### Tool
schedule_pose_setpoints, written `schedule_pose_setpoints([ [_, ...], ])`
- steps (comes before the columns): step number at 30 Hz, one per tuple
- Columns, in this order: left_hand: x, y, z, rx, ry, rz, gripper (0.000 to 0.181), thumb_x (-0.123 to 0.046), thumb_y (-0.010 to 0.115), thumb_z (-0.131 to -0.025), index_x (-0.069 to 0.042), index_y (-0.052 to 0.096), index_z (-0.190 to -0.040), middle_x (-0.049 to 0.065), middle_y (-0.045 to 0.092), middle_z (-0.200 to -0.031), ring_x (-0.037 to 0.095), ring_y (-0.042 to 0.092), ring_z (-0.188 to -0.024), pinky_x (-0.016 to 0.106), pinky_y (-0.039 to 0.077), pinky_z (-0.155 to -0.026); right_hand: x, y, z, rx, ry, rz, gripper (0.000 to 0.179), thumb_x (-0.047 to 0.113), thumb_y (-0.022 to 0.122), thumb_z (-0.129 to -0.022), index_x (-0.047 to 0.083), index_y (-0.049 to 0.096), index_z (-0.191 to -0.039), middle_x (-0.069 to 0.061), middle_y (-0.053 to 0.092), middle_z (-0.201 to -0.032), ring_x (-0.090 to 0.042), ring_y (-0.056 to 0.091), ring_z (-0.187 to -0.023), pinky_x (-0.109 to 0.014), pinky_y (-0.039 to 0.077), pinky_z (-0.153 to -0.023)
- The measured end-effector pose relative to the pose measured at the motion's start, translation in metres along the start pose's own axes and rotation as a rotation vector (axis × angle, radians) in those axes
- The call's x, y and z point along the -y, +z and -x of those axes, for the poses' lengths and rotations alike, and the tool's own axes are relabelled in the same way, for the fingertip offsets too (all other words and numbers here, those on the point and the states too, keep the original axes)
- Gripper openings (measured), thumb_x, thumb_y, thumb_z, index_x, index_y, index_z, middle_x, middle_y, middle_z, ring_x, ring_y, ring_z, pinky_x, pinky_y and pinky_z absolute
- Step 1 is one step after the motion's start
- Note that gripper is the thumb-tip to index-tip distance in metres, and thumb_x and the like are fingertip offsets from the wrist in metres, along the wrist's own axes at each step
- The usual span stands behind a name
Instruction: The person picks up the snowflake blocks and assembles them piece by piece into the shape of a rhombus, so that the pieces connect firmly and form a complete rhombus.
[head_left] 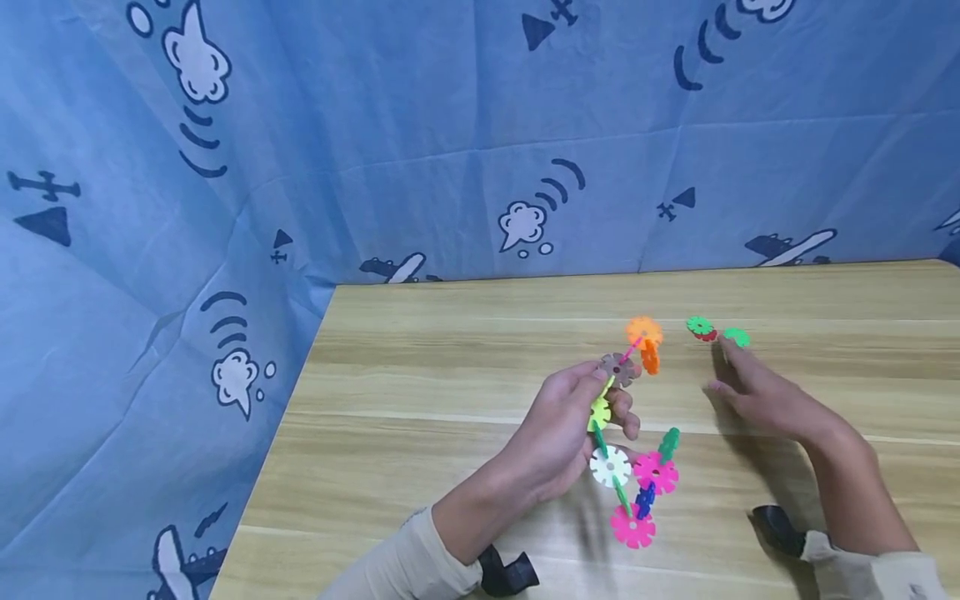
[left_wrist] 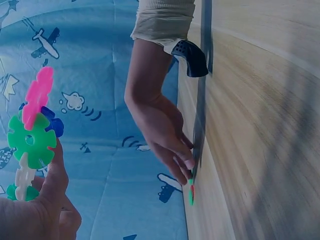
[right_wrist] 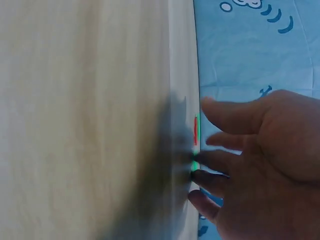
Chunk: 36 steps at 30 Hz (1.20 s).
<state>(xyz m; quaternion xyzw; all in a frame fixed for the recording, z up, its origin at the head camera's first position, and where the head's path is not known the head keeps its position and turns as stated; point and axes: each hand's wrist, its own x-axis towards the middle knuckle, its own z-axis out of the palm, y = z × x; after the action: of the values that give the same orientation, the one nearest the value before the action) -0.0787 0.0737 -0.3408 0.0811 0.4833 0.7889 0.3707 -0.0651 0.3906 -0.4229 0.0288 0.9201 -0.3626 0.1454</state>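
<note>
My left hand (head_left: pixel 551 429) grips a chain of notched plastic snowflake discs, with the thumb by a grey-brown disc (head_left: pixel 617 371). Orange discs (head_left: pixel 643 331) stick out at the chain's far end. Below the fingers hang yellow, white (head_left: pixel 610 467), pink (head_left: pixel 656 473), blue and green discs; a pink disc (head_left: pixel 633 527) is lowest. Over the table, my right hand (head_left: pixel 776 400) reaches forward, fingers extended, its fingertips at a loose green disc (head_left: pixel 738 337). Just left of them, another green disc (head_left: pixel 700 325) overlaps a red disc (head_left: pixel 707 337). The right wrist view shows these edge-on beyond the fingers.
The wooden table (head_left: pixel 420 375) ends at the back and left against a blue curtain (head_left: pixel 420 192) printed with planes and clouds. A black device sits at each cuff, one under the left sleeve (head_left: pixel 508 573) and one beside the right sleeve (head_left: pixel 778 531).
</note>
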Motion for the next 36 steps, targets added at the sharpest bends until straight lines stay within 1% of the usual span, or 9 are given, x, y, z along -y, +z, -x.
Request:
schedule_pose_setpoints([
  [2, -0.001, 0.0, 0.0, 0.001, 0.004, 0.0, 0.036, -0.015, 0.038, -0.116, 0.007, 0.058, -0.137, 0.001, 0.054, -0.087, 0.014, 0.06, -0.075, 0.025, 0.055, -0.077, 0.0, 0.0, 0.0, 0.01, -0.004, 0.028, 0.085, 0.02, 0.055, -0.113, -0.011, -0.004, -0.166, -0.044, -0.004, -0.17, -0.066, -0.004, -0.157, -0.082, 0.007, -0.123],
  [6, -0.002, -0.001, 0.0, 0.003, 0.01, 0.005, 0.034, -0.014, 0.037, -0.116, 0.005, 0.057, -0.136, 0.002, 0.053, -0.087, 0.015, 0.059, -0.074, 0.026, 0.055, -0.077, 0.003, 0.001, 0.002, 0.025, -0.084, 0.073, 0.079, 0.022, 0.069, -0.106, -0.004, 0.026, -0.167, -0.038, 0.026, -0.169, -0.064, 0.024, -0.154, -0.079, 0.029, -0.118],
  [10, -0.002, -0.002, 0.0, 0.0, 0.005, 0.007, 0.033, -0.015, 0.037, -0.117, 0.003, 0.057, -0.135, 0.003, 0.053, -0.088, 0.015, 0.059, -0.073, 0.026, 0.057, -0.072, 0.005, 0.0, 0.005, 0.0, -0.19, 0.108, 0.062, 0.015, 0.076, -0.101, 0.002, 0.051, -0.156, -0.027, 0.059, -0.153, -0.052, 0.057, -0.139, -0.041, 0.058, -0.107],
  [12, -0.002, -0.002, 0.0, -0.001, -0.001, 0.007, 0.032, -0.016, 0.037, -0.116, 0.002, 0.057, -0.135, 0.003, 0.053, -0.088, 0.015, 0.059, -0.073, 0.026, 0.058, -0.069, 0.006, 0.001, 0.004, -0.037, -0.214, 0.111, 0.055, 0.01, 0.075, -0.101, 0.002, 0.056, -0.152, -0.024, 0.067, -0.144, -0.046, 0.066, -0.128, -0.022, 0.058, -0.095],
  [14, -0.002, -0.002, 0.001, -0.002, -0.005, 0.012, 0.032, -0.016, 0.037, -0.116, 0.001, 0.056, -0.134, 0.003, 0.053, -0.088, 0.016, 0.059, -0.073, 0.026, 0.059, -0.068, 0.008, 0.002, 0.002, -0.079, -0.211, 0.11, 0.052, 0.007, 0.074, -0.1, -0.001, 0.058, -0.149, -0.025, 0.069, -0.139, -0.046, 0.069, -0.122, -0.015, 0.054, -0.089],
  [19, -0.003, -0.002, 0.001, 0.007, -0.009, 0.02, 0.032, -0.017, 0.037, -0.117, 0.002, 0.057, -0.134, 0.003, 0.054, -0.087, 0.015, 0.059, -0.072, 0.026, 0.059, -0.067, 0.013, 0.011, -0.005, -0.119, -0.187, 0.13, 0.051, 0.01, 0.076, -0.1, -0.008, 0.059, -0.144, -0.034, 0.064, -0.14, -0.052, 0.065, -0.121, -0.033, 0.061, -0.09],
  [24, -0.003, -0.001, 0.001, 0.013, -0.007, 0.015, 0.031, -0.017, 0.037, -0.117, 0.001, 0.057, -0.133, 0.002, 0.054, -0.087, 0.015, 0.059, -0.072, 0.027, 0.059, -0.067, 0.019, 0.022, -0.01, -0.128, -0.213, 0.138, 0.036, 0.008, 0.084, -0.093, -0.005, 0.069, -0.123, -0.024, 0.066, -0.121, -0.031, 0.058, -0.101, -0.026, 0.053, -0.077],
  [29, -0.002, -0.001, 0.001, 0.016, -0.005, 0.013, 0.028, -0.017, 0.038, -0.117, -0.001, 0.056, -0.131, 0.002, 0.053, -0.087, 0.016, 0.058, -0.071, 0.026, 0.057, -0.068, 0.025, 0.027, -0.012, -0.082, -0.149, 0.149, 0.024, 0.002, 0.084, -0.089, -0.002, 0.065, -0.103, -0.009, 0.062, -0.096, -0.019, 0.049, -0.086, -0.023, 0.044, -0.066],
  [36, 0.0, -0.001, 0.0, 0.01, 0.0, 0.005, 0.028, -0.017, 0.037, -0.117, -0.003, 0.055, -0.132, 0.002, 0.054, -0.087, 0.016, 0.059, -0.071, 0.026, 0.056, -0.073, 0.032, 0.025, -0.01, -0.088, -0.136, 0.095, 0.027, 0.005, 0.082, -0.093, 0.003, 0.059, -0.108, -0.007, 0.062, -0.099, -0.02, 0.057, -0.09, -0.02, 0.049, -0.071],
])
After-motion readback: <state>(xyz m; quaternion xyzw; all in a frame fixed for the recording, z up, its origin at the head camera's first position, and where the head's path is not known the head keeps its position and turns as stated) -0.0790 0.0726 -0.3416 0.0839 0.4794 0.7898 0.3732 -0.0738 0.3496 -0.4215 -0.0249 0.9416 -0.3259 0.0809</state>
